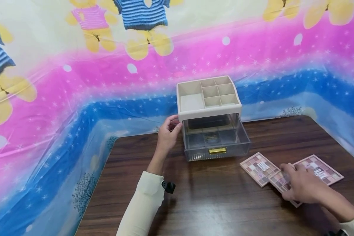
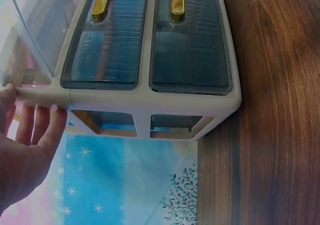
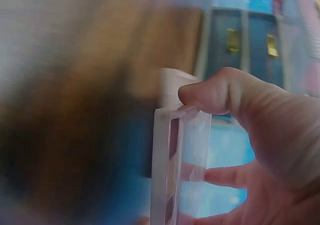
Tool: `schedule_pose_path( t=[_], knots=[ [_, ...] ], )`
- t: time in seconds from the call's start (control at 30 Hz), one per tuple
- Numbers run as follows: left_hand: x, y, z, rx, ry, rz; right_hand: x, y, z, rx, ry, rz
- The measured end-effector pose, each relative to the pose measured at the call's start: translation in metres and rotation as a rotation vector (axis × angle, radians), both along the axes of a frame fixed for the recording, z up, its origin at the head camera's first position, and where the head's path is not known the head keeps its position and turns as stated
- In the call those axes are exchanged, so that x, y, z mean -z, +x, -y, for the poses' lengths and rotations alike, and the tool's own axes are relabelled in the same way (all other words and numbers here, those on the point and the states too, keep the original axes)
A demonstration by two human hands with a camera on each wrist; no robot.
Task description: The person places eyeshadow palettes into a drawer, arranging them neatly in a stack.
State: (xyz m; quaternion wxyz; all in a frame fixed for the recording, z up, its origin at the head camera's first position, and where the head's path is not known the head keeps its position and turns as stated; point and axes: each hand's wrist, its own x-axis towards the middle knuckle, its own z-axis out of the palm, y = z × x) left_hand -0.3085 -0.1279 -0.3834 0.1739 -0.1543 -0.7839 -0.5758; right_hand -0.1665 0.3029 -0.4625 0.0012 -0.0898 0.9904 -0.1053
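At right front of the surface (image 1: 212, 203), right hand (image 1: 302, 186) pinches a palette (image 1: 283, 181), long axis toward the organizer (image 1: 209, 111), whose side the open left hand (image 1: 168, 134) steadies.

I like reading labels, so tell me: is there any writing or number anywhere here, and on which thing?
Left eyeshadow palette: pale lettering on the lid, too small to read.
Right eyeshadow palette: dark lettering, too blurred to read.
Organizer, its drawer and gold handle: no text.
Palette held by the right hand: no readable text.
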Motion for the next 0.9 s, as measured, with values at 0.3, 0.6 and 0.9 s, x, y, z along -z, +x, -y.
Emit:
schedule_pose_path(
  t=[0.3,0.6,0.9],
  knots=[
    [0.0,0.002,-0.001,-0.019,-0.013,0.0,-0.066,-0.018,0.01,-0.084,-0.13,-0.126],
    [0.0,0.0,-0.002,-0.019,-0.014,-0.007,-0.133,-0.04,0.029,-0.197,-0.235,-0.218],
    [0.001,-0.001,-0.002,-0.025,-0.008,0.003,-0.178,-0.054,0.052,-0.375,-0.258,-0.27]
  ],
)
